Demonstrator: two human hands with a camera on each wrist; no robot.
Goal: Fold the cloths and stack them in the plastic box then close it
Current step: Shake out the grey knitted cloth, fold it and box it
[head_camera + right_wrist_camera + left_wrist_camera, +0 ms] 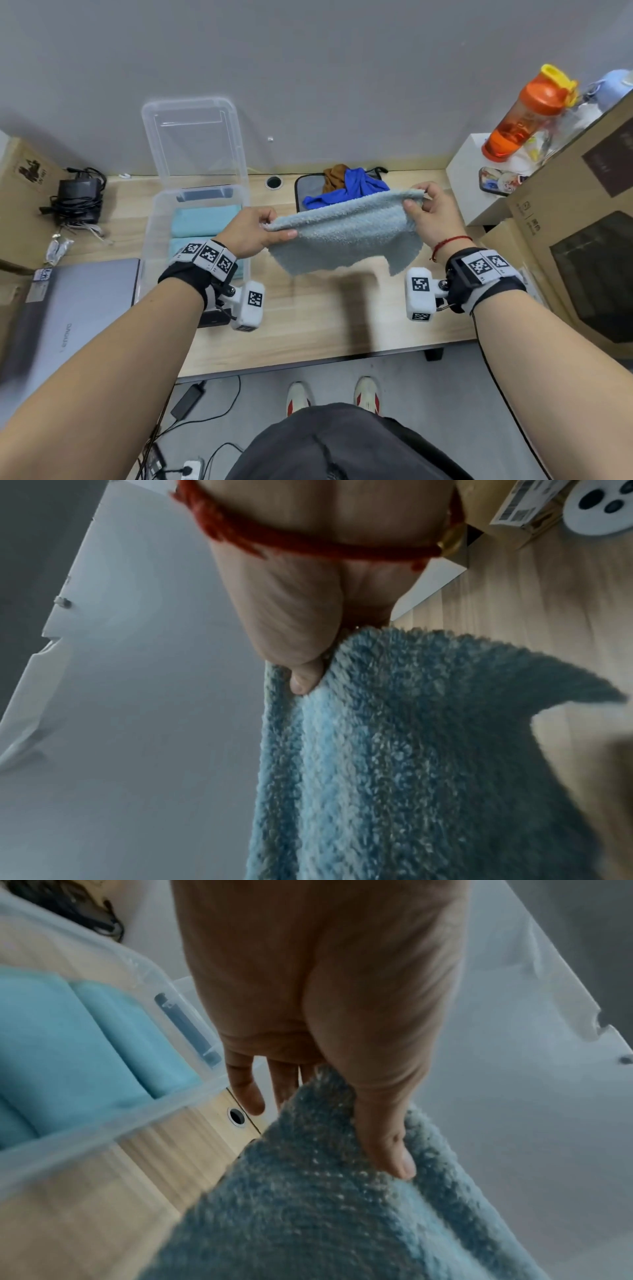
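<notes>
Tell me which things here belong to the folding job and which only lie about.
Job: grey-blue towel held up by left hand and right hand; open box with folded cloths; lid; cloth pile.

Lying about: laptop; charger; orange bottle; cardboard boxes.

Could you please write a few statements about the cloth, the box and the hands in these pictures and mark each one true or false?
1. Both hands hold the fluffy cloth above the desk. True: the left hand and the right hand each pinch a top corner.
2. The box is shut. False: its lid stands open against the wall.
3. Folded teal cloths already lie in the box. True.
4. The fluffy cloth lies flat on the desk. False: it hangs in the air and casts a shadow below.
5. More cloths, one blue and one brown, lie heaped behind the fluffy cloth. True.
6. The orange bottle stands inside the box. False: it stands far right, on a white block.
</notes>
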